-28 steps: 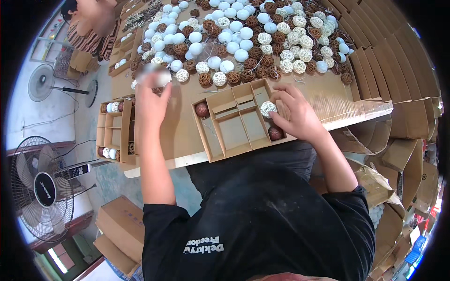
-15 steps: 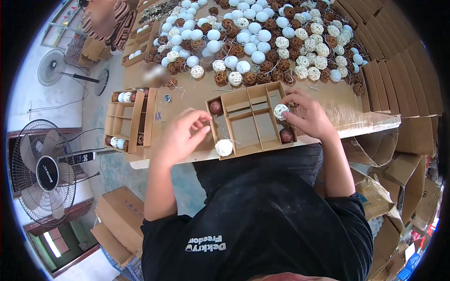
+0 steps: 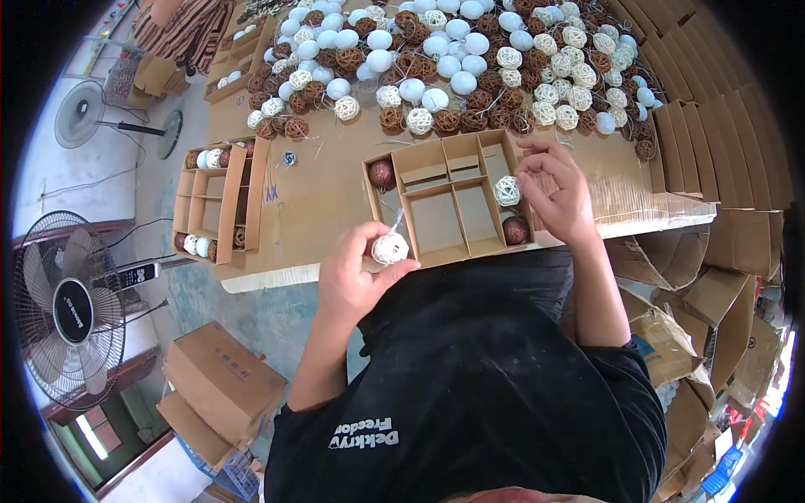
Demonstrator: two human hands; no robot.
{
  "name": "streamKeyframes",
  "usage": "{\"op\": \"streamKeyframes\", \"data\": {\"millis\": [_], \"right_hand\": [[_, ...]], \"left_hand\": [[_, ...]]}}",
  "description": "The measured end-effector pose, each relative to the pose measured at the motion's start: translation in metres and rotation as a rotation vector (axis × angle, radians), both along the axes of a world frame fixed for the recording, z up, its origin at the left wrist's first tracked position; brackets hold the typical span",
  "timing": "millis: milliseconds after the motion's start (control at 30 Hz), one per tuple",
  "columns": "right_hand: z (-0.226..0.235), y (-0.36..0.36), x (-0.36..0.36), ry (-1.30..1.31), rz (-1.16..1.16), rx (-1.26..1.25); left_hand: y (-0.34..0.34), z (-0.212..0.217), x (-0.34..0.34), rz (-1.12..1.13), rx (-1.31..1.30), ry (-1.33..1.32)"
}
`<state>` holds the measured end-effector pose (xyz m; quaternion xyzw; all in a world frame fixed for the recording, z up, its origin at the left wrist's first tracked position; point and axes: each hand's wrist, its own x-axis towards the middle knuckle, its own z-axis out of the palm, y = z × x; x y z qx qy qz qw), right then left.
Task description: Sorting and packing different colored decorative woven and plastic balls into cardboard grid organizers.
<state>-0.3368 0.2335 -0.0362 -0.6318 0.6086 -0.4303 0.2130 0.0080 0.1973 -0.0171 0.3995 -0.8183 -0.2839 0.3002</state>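
Note:
A shallow cardboard box with dividers [image 3: 432, 253] sits at the table's front edge before me. At its near left corner, my left hand [image 3: 345, 272] has its fingers and thumb around a white wicker ball [image 3: 390, 249] with a thin stem. My right hand [image 3: 558, 191] is at the box's right side, fingers bent and apart, just beside another white wicker ball [image 3: 507, 191] in the right-hand compartment. A glittery dark red ball [image 3: 516, 230] lies below that one. A second dark red ball [image 3: 381, 174] is in the far left corner. The middle compartments hold nothing.
Brown and white wicker balls and smooth pale balls [image 3: 463, 82] are heaped across the table's far side. To the left stands another divided box [image 3: 225, 210] with balls. Cardboard sheets [image 3: 713, 142] are stacked at the right. A fan [image 3: 74, 310] stands beyond the table's left end.
My left hand has moved down and right and taken hold of the white wicker ball at the box's left corner. My right fingers have come off the other white ball.

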Motion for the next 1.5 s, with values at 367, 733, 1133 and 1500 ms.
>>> {"op": "streamKeyframes", "data": {"millis": [367,733,1133,1500], "right_hand": [[0.021,0.004,0.01,0.154,0.09,0.13],[0.032,0.009,0.016,0.244,0.048,0.107],[0.037,0.032,0.024,0.531,0.208,0.071],[0.029,0.046,0.033,0.638,0.296,0.256]], "left_hand": [[-0.021,0.01,0.004,-0.028,-0.047,-0.108],[-0.034,0.009,-0.024,0.018,-0.048,-0.092],[-0.05,0.009,-0.025,0.076,0.007,-0.238],[-0.038,0.001,-0.03,0.068,-0.145,-0.26]]}}
